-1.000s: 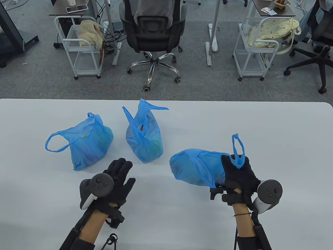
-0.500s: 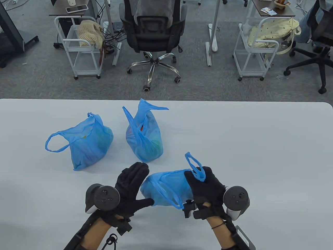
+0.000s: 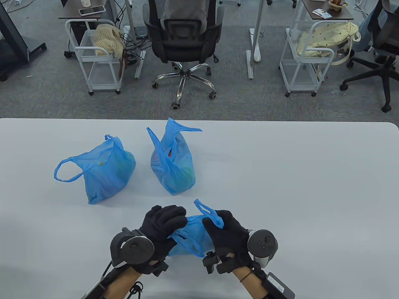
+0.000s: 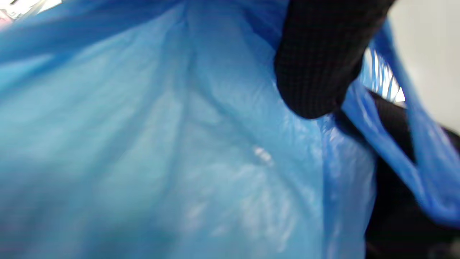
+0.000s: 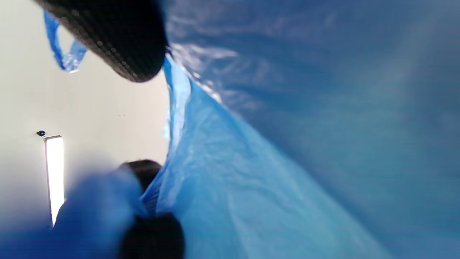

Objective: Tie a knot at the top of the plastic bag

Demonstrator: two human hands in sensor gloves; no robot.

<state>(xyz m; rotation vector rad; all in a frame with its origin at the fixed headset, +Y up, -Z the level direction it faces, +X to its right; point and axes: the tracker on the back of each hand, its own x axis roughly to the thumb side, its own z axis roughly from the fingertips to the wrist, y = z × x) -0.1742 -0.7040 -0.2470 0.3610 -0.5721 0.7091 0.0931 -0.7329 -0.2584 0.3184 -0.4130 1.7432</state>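
Observation:
A filled blue plastic bag [image 3: 191, 238] is held between both gloved hands near the table's front edge. My left hand [image 3: 163, 225] curls over the bag's left side, its fingers on the film. My right hand [image 3: 223, 230] grips the right side, and one handle loop [image 3: 207, 213] sticks up past its fingers. A second handle loop [image 3: 187, 246] hangs at the front between the hands. In both wrist views blue film [image 4: 161, 144] [image 5: 305, 144] fills the frame, with black fingertips [image 4: 316, 64] [image 5: 122, 43] pressed against it.
Two more filled blue bags stand farther back: one at the left [image 3: 107, 169] with a handle loop lying out to the left, one at the centre [image 3: 173, 163] with its handles sticking up. The white table [image 3: 296, 187] stretches out to the right. Chairs and carts stand beyond its far edge.
My right hand carried the bag from the right side to the front centre. My left hand moved right, met the bag and closed its fingers over it.

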